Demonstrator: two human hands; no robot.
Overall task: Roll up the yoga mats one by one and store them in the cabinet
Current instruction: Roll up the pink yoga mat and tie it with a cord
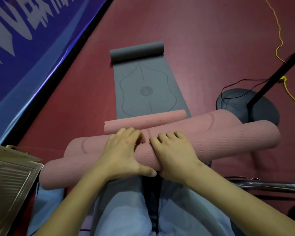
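Observation:
A pink yoga mat (220,140) lies across the red floor in front of my knees, mostly rolled into a thick roll, with its curled far end (143,122) lying just beyond. My left hand (124,152) and my right hand (174,154) sit side by side on the middle of the roll, fingers curved over its top and thumbs at its near side. Beyond it a grey yoga mat (148,87) lies flat, its far end curled into a small roll (136,51).
A round black stand base (262,108) with a slanted pole and thin cables sits at the right. A yellow cord (279,40) runs over the floor. A blue banner (24,48) lines the left. A metal panel (8,184) is at the lower left, a chrome bar (266,185) at the right.

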